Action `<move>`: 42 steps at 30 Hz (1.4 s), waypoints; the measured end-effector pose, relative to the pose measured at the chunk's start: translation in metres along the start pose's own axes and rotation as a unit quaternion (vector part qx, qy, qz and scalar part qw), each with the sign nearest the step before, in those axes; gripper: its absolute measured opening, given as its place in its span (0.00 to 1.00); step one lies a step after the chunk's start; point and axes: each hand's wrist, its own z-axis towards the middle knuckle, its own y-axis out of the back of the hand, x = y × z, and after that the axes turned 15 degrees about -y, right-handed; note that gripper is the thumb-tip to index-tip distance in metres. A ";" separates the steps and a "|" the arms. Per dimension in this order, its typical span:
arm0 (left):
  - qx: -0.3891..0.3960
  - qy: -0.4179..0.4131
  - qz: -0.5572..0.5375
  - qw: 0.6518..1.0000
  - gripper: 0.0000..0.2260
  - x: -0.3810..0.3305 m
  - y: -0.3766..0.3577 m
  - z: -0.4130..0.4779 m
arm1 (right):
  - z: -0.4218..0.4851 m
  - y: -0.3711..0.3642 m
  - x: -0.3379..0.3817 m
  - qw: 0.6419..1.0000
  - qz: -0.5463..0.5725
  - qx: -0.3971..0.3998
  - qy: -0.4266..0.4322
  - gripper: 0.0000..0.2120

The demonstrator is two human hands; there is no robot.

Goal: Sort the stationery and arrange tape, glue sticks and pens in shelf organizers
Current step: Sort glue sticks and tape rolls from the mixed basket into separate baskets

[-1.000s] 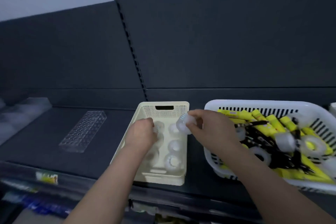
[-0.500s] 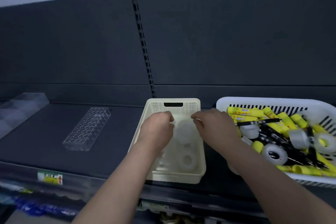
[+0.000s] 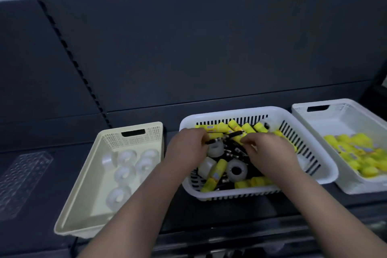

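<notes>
Left hand point(image 3: 186, 150) and right hand point(image 3: 270, 153) apart in centre basket point(image 3: 329, 170), fingers curled, grip undeterminable. Black pen point(image 3: 229, 135) lies crosswise between them, left hand nearer; tape roll point(image 3: 215, 149) just below

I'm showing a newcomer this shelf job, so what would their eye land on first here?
The bright yellow glue sticks stand out most, piled in the white tray on the right and jumbled with black pens in the middle slatted basket. The left hand and right hand both reach into that basket. The cream tray on the left holds clear tape rolls.
</notes>
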 end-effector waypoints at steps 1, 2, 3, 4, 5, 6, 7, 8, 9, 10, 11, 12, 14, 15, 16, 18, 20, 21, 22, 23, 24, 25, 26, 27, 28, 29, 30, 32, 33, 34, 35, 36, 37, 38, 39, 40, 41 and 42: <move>0.009 -0.001 0.005 1.000 0.07 -0.006 -0.004 0.004 | 0.002 0.000 -0.009 1.000 -0.003 0.000 -0.011 0.11; 0.016 -0.003 0.007 1.000 0.07 -0.011 -0.008 0.007 | 0.004 0.000 -0.017 1.000 -0.002 -0.003 -0.022 0.11; 0.022 -0.006 0.006 1.000 0.07 -0.016 -0.012 0.011 | 0.005 0.000 -0.025 0.999 0.004 -0.010 -0.032 0.11; 0.026 -0.008 0.003 1.000 0.07 -0.021 -0.015 0.014 | 0.006 -0.001 -0.032 0.999 0.008 -0.017 -0.042 0.12; 0.028 -0.008 0.001 1.000 0.07 -0.025 -0.018 0.016 | 0.006 -0.001 -0.038 0.999 0.010 -0.022 -0.049 0.12; 0.026 -0.007 0.001 1.000 0.07 -0.028 -0.020 0.018 | 0.007 -0.002 -0.043 0.998 0.008 -0.023 -0.052 0.12; 0.022 -0.005 0.003 1.000 0.07 -0.032 -0.022 0.020 | 0.007 -0.004 -0.046 0.998 0.006 -0.020 -0.051 0.12; 0.017 -0.004 0.005 1.000 0.07 -0.034 -0.023 0.021 | 0.007 -0.005 -0.049 0.999 0.007 -0.012 -0.049 0.12; 0.014 -0.003 0.008 1.000 0.08 -0.036 -0.025 0.022 | 0.008 -0.006 -0.049 0.999 0.013 -0.003 -0.048 0.12; 0.010 0.001 0.010 1.000 0.08 -0.038 -0.026 0.022 | 0.009 -0.006 -0.049 0.999 0.020 0.007 -0.046 0.13; 0.007 0.009 0.012 1.000 0.08 -0.039 -0.027 0.022 | 0.011 -0.007 -0.047 0.999 0.023 0.016 -0.042 0.15; 0.001 0.019 0.014 1.000 0.07 -0.039 -0.028 0.021 | 0.013 -0.008 -0.044 0.999 0.020 0.024 -0.035 0.17; -0.016 0.044 0.025 0.999 0.09 -0.037 -0.028 0.019 | 0.018 -0.011 -0.039 0.999 0.004 0.038 -0.019 0.20; -0.026 0.054 0.032 0.998 0.09 -0.035 -0.029 0.018 | 0.020 -0.012 -0.037 0.999 -0.002 0.046 -0.014 0.20; -0.034 0.059 0.042 0.997 0.10 -0.033 -0.029 0.016 | 0.022 -0.012 -0.035 0.998 -0.005 0.057 -0.009 0.19; -0.028 0.062 0.066 0.995 0.10 -0.030 -0.029 0.014 | 0.023 -0.013 -0.033 0.997 0.004 0.071 0.002 0.16; -0.013 0.074 0.081 0.994 0.07 -0.029 -0.030 0.013 | 0.022 -0.012 -0.031 0.997 0.034 0.067 0.011 0.18; -0.005 0.080 0.087 0.993 0.05 -0.030 -0.030 0.014 | 0.022 -0.010 -0.030 0.997 0.053 0.060 0.018 0.20; 0.003 0.085 0.093 0.992 0.05 -0.031 -0.032 0.015 | 0.021 -0.007 -0.029 0.996 0.070 0.052 0.029 0.22; 0.011 0.089 0.100 0.991 0.06 -0.032 -0.034 0.016 | 0.021 -0.005 -0.029 0.995 0.080 0.043 0.043 0.24; 0.018 0.090 0.108 0.990 0.06 -0.033 -0.036 0.016 | 0.020 -0.002 -0.029 0.994 0.084 0.035 0.056 0.26; 0.022 0.090 0.115 0.989 0.07 -0.034 -0.038 0.017 | 0.020 0.000 -0.029 0.994 0.085 0.030 0.066 0.27; 0.022 0.088 0.112 0.990 0.06 -0.035 -0.040 0.017 | 0.020 0.003 -0.029 0.993 0.085 0.029 0.070 0.27; 0.015 0.086 0.093 0.992 0.06 -0.036 -0.040 0.018 | 0.020 0.004 -0.030 0.993 0.087 0.033 0.069 0.27; 0.003 0.087 0.056 0.995 0.05 -0.036 -0.038 0.018 | 0.020 0.004 -0.030 0.993 0.089 0.037 0.067 0.25; -0.013 0.092 0.003 0.996 0.05 -0.036 -0.035 0.018 | 0.020 0.003 -0.030 0.993 0.092 0.039 0.064 0.24; -0.036 0.099 -0.056 0.993 0.04 -0.035 -0.030 0.017 | 0.019 0.002 -0.030 0.993 0.094 0.038 0.065 0.23; -0.092 0.121 -0.147 0.977 0.01 -0.030 -0.016 0.011 | 0.018 0.000 -0.024 0.991 0.097 0.033 0.081 0.21; -0.119 0.133 -0.160 0.971 0.02 -0.024 -0.009 0.006 | 0.017 -0.001 -0.018 0.990 0.102 0.029 0.094 0.21; -0.141 0.143 -0.150 0.968 0.03 -0.017 -0.002 0.000 | 0.016 -0.003 -0.010 0.988 0.110 0.026 0.107 0.21; -0.156 0.154 -0.116 0.969 0.02 -0.008 0.004 -0.007 | 0.014 -0.004 -0.001 0.985 0.122 0.026 0.120 0.21; -0.163 0.169 -0.068 0.970 0.02 0.003 0.011 -0.015 | 0.011 -0.005 0.009 0.982 0.134 0.028 0.134 0.20; -0.165 0.187 -0.016 0.968 0.03 0.014 0.017 -0.024 | 0.007 -0.005 0.020 0.978 0.142 0.029 0.148 0.20; -0.161 0.204 0.031 0.965 0.04 0.027 0.022 -0.034 | 0.003 -0.006 0.031 0.975 0.149 0.027 0.163 0.20; -0.149 0.221 0.070 0.961 0.06 0.039 0.027 -0.044 | 0.000 -0.008 0.042 0.972 0.155 0.023 0.175 0.19; -0.128 0.236 0.102 0.958 0.07 0.051 0.031 -0.055 | -0.003 -0.009 0.052 0.969 0.160 0.021 0.186 0.19; -0.101 0.252 0.128 0.954 0.08 0.062 0.036 -0.065 | -0.006 -0.011 0.062 0.967 0.163 0.024 0.193 0.19; -0.069 0.264 0.156 0.949 0.08 0.071 0.039 -0.076 | -0.009 -0.012 0.073 0.965 0.166 0.030 0.199 0.19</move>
